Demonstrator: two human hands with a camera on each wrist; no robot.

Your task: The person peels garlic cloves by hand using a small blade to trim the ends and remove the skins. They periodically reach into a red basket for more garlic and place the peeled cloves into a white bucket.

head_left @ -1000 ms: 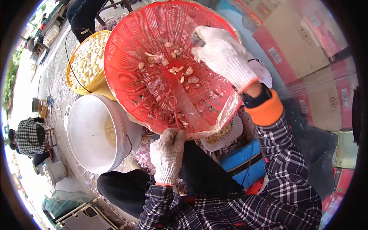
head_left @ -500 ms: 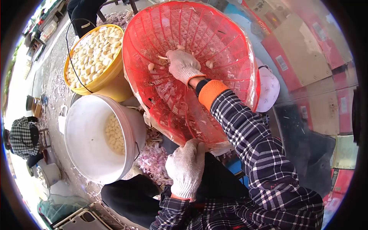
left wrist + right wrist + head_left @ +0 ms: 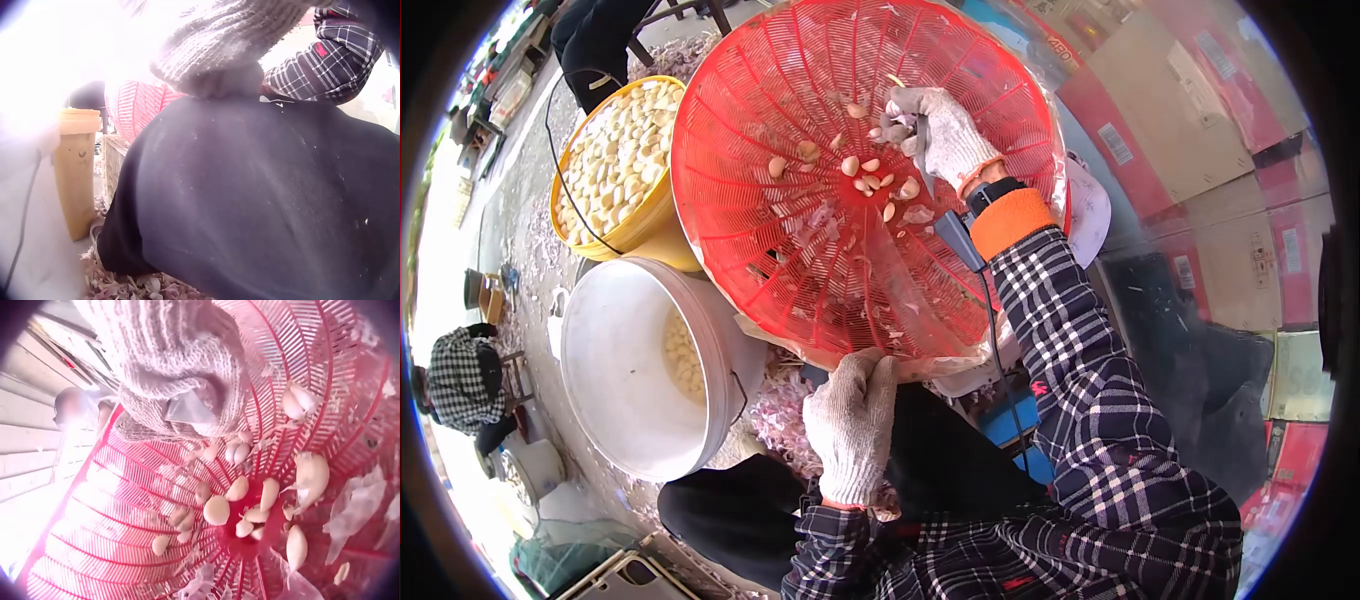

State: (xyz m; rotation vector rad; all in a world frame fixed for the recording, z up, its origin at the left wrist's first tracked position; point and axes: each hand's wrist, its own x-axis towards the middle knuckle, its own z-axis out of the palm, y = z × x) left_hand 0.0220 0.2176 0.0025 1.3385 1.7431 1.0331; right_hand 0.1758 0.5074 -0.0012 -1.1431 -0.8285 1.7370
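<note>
A red slatted basket [image 3: 750, 110] with a plastic-wrapped rim fills the upper middle of the head view, tilted toward the body. Garlic cloves [image 3: 850, 166] and papery skins lie around its centre; the right wrist view shows the cloves [image 3: 216, 510] close up. My gloved left hand [image 3: 849, 425] grips the near rim, thumb on top; in the left wrist view only its knitted cuff [image 3: 219, 50] shows clearly. Inside the basket, my gloved right hand [image 3: 941, 133] has curled fingers round some garlic pieces [image 3: 897, 130]. From the right wrist, the glove [image 3: 181, 375] hides most of them.
Left of the basket stand a yellow bucket [image 3: 650, 225] full of peeled cloves and a white bucket [image 3: 605, 370] with some cloves at its bottom. Cardboard boxes [image 3: 1180, 110] line the right side. Garlic skins [image 3: 785, 425] litter the ground. Another person [image 3: 462, 380] sits far left.
The right hand reached down to the basket's middle, then moved up and right with garlic pieces in its fingers. The basket tilted and swung right, then back left, the left hand still on its rim.
</note>
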